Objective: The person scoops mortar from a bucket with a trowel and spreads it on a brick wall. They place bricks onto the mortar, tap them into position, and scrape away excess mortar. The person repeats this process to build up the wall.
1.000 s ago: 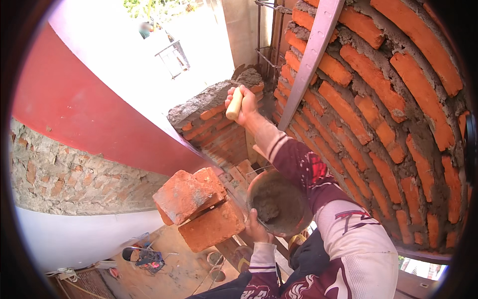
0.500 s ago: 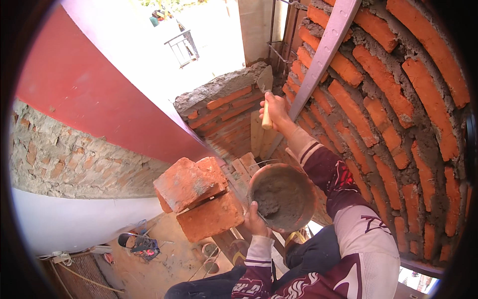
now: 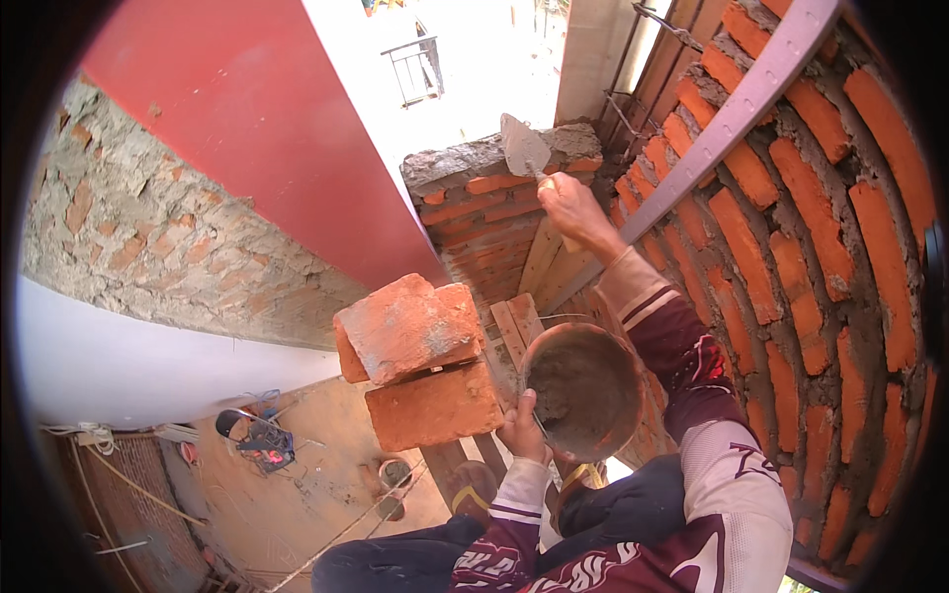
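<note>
My right hand (image 3: 575, 210) is closed round the wooden handle of a trowel (image 3: 524, 146), its pointed blade over the mortar-topped low brick wall (image 3: 465, 203). Whether the blade touches the mortar I cannot tell. With my left hand (image 3: 524, 431) I grip the near-left rim of a round bucket (image 3: 633, 371), the thumb on the rim. Grey wet mortar (image 3: 585, 390) lies inside it. Just left of the bucket, loose red bricks (image 3: 435, 405) are stacked beside my left hand.
A tall brick wall (image 3: 791, 267) rises on the right, crossed by a long metal bar (image 3: 727, 124). Wooden planks (image 3: 516, 326) stand beyond the bucket. A red-painted surface (image 3: 227, 119) spans the left. Far below lies a floor (image 3: 326, 494) with a bag (image 3: 265, 447) and buckets (image 3: 393, 476).
The trowel blade has swung leftward along the low wall's top, with my right hand turning over its handle. My left hand stays on the bucket rim. The whole view has shifted.
</note>
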`<control>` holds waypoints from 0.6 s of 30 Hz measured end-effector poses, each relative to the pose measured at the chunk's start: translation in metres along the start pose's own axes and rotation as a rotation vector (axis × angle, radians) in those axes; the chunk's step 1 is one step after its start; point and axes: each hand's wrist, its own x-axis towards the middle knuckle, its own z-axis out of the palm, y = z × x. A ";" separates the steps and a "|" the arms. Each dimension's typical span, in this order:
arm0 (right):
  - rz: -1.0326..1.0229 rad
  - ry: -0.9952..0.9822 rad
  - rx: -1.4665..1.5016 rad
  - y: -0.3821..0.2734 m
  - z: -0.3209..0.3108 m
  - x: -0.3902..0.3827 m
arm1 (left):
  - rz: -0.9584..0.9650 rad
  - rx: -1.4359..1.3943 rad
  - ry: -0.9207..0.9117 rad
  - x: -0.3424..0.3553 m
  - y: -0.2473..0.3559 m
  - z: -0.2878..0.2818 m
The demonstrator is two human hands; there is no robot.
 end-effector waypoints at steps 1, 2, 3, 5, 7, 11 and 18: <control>-0.037 -0.039 -0.164 -0.003 -0.010 0.006 | 0.013 0.035 0.009 0.000 0.000 0.000; -0.106 -0.096 -0.219 -0.009 -0.014 0.013 | 0.026 0.074 0.018 -0.001 -0.001 0.000; -0.162 -0.144 -0.280 -0.017 -0.017 0.018 | 0.038 0.081 0.020 -0.001 -0.001 0.000; -0.246 -0.224 -0.405 -0.038 -0.020 0.028 | 0.061 0.100 0.017 -0.001 -0.001 0.003; -0.289 -0.289 -0.538 -0.068 -0.016 0.041 | 0.033 0.047 0.036 -0.001 -0.002 0.005; -0.362 -0.342 -0.594 -0.117 -0.012 0.060 | 0.055 -0.041 -0.050 -0.002 -0.001 0.007; -0.605 -0.417 -0.841 -0.129 0.017 0.094 | 0.056 0.000 0.012 -0.001 -0.001 0.006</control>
